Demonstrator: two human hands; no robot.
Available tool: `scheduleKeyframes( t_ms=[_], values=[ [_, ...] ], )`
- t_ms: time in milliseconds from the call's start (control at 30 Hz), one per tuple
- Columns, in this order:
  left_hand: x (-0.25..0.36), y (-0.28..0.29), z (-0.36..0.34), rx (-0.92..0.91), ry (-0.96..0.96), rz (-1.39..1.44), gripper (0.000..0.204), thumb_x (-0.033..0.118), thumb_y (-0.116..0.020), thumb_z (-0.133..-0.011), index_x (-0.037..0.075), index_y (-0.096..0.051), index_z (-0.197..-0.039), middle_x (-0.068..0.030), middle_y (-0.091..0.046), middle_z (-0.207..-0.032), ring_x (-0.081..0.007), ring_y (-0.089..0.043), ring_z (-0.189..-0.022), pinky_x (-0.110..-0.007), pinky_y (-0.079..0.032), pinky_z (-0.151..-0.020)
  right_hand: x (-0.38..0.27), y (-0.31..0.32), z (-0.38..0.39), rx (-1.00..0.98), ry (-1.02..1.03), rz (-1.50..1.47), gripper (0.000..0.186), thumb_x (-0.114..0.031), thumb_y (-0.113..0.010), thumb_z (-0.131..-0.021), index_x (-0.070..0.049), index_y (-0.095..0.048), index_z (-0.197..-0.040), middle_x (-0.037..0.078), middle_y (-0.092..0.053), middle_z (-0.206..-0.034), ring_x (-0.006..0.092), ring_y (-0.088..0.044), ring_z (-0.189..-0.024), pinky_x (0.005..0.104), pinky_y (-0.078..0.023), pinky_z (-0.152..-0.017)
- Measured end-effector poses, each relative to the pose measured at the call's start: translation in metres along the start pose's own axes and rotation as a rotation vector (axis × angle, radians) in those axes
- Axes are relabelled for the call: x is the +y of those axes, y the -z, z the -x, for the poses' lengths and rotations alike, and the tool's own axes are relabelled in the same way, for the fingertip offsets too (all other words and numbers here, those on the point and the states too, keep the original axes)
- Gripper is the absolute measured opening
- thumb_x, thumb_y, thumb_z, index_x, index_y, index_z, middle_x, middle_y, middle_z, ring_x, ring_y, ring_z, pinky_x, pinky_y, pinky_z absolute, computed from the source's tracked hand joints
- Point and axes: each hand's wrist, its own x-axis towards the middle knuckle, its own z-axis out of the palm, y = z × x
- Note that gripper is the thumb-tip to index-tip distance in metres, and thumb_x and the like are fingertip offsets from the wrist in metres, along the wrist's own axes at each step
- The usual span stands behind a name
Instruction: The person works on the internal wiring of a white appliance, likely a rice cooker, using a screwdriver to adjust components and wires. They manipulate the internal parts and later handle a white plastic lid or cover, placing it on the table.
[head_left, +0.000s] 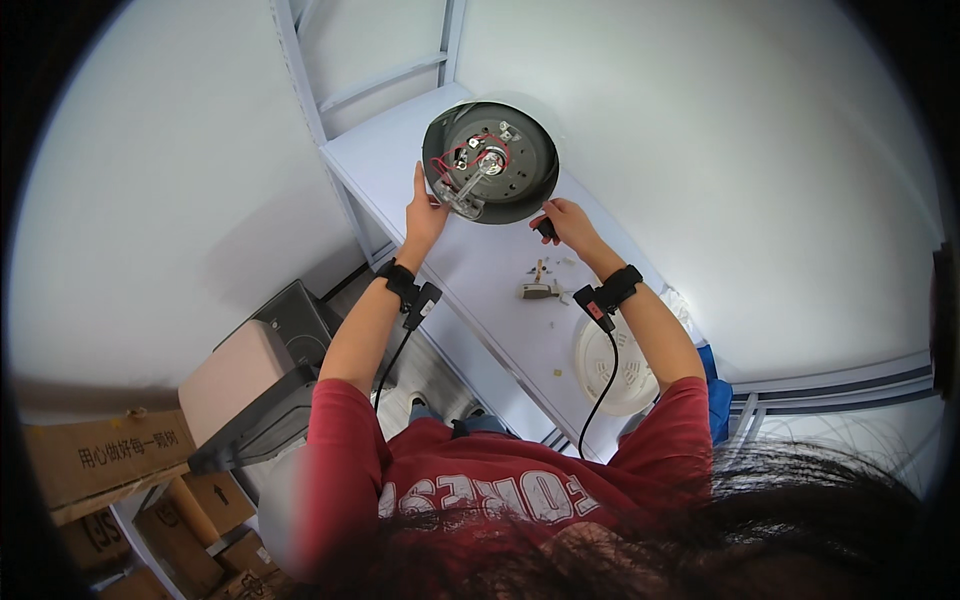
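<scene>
My left hand grips the lower left edge of a dark grey round metal housing, which is raised over the far part of a white table. Red wires, silver fittings and a clear plastic piece show inside the housing. My right hand, just below the housing's lower right rim, is closed on a small black object that I cannot identify. Small loose parts, including a grey-brown piece, lie on the tabletop below it. A cream round plastic piece lies farther down the table.
The white table runs beside white walls, with a metal frame at its far end. A pink and dark grey appliance stands at the left, above stacked cardboard boxes. A blue bag is at the right.
</scene>
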Motion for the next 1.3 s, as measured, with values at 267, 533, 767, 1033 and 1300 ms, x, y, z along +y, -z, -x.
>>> scheduleKeyframes(
  t_ms=[267,533,767,1033,1300],
  values=[
    [-0.015,-0.014,0.007,0.037,0.019,0.072,0.110,0.003,-0.074,-0.072,0.018,0.002,-0.149,-0.0166,-0.067,-0.090,-0.0258,-0.069,-0.079,-0.034,-0.055,-0.067,0.008,-0.009,0.003,-0.060,-0.021,-0.005,0.034,-0.027,-0.043,-0.097,0.005,-0.055,-0.094,0.010,-0.069,-0.079,0.0140,-0.060,-0.049,0.0264,-0.043,-0.041],
    [-0.014,-0.025,0.013,0.068,0.105,0.155,0.114,-0.001,-0.072,-0.072,0.020,0.010,-0.148,-0.0188,-0.067,-0.100,-0.0277,-0.068,-0.087,-0.034,-0.054,-0.071,0.006,-0.016,0.011,-0.083,-0.053,-0.021,0.034,-0.027,-0.044,-0.096,0.005,-0.055,-0.098,0.010,-0.069,-0.079,0.0142,-0.060,-0.049,0.0272,-0.043,-0.042],
    [-0.021,-0.032,0.011,0.064,0.029,0.186,0.117,0.001,-0.074,-0.069,0.017,0.012,-0.147,-0.0229,-0.061,-0.114,-0.0342,-0.064,-0.100,-0.036,-0.052,-0.082,0.016,-0.017,0.008,-0.003,-0.021,0.059,0.040,-0.032,-0.049,-0.095,0.007,-0.055,-0.098,0.011,-0.065,-0.066,0.0153,-0.060,-0.047,0.0277,-0.044,-0.041],
    [-0.019,-0.038,0.009,0.100,-0.076,0.136,0.116,0.002,-0.074,-0.066,0.011,0.008,-0.147,-0.0237,-0.061,-0.113,-0.0382,-0.062,-0.102,-0.039,-0.050,-0.086,0.015,-0.013,0.002,0.111,0.006,0.113,0.040,-0.033,-0.050,-0.095,0.006,-0.057,-0.089,0.011,-0.061,-0.058,0.0162,-0.060,-0.044,0.0283,-0.044,-0.040],
    [-0.005,-0.031,0.007,0.114,-0.161,0.082,0.111,0.000,-0.070,-0.068,0.012,0.007,-0.147,-0.0240,-0.063,-0.107,-0.0401,-0.063,-0.095,-0.041,-0.051,-0.079,0.009,-0.012,0.001,0.151,-0.051,0.069,0.037,-0.030,-0.046,-0.098,0.002,-0.055,-0.081,0.011,-0.064,-0.068,0.0122,-0.054,-0.047,0.0258,-0.040,-0.042]
  ],
)
